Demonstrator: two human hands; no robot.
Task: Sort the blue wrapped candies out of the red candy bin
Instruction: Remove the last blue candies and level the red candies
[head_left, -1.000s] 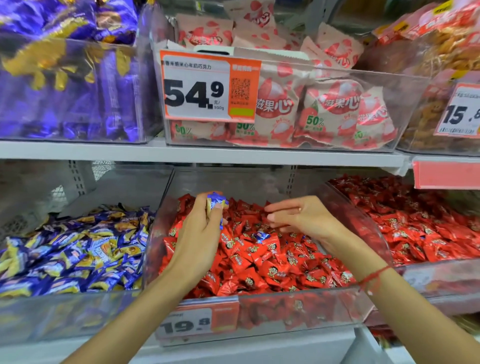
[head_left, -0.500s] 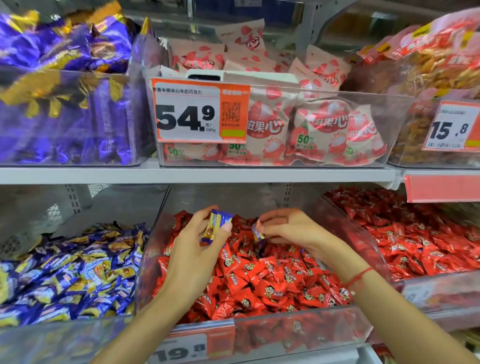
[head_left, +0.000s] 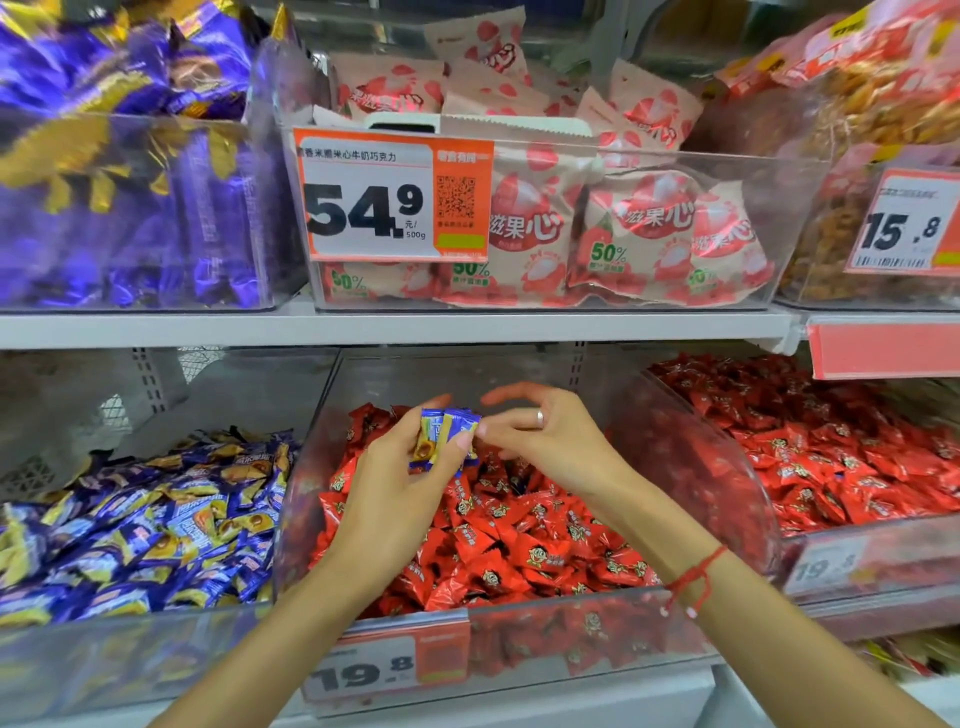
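From the head view, the left hand (head_left: 400, 483) is raised over the rear half of the red candy bin (head_left: 717, 467), thumb and fingers pinched around a small stack of blue wrapped candies (head_left: 444, 434). Held upright and clear of the heap, they stay separate from the red candies (head_left: 519, 545) below, probably so several can be carried off at once. The right hand (head_left: 540, 441) sits just beside them, its fingertips touching the right edge of the blue stack, upper fingers loosely arched and apart; it seems to be adding a piece or steadying the stack, and I cannot tell whether it pinches anything itself. Both forearms reach in over the bin's front edge, wrists bent slightly inward toward each other. The blue candy bin (head_left: 130, 665), immediately left on the same shelf, is the likely destination. Any blue wrappers left among the red ones are not clearly visible.
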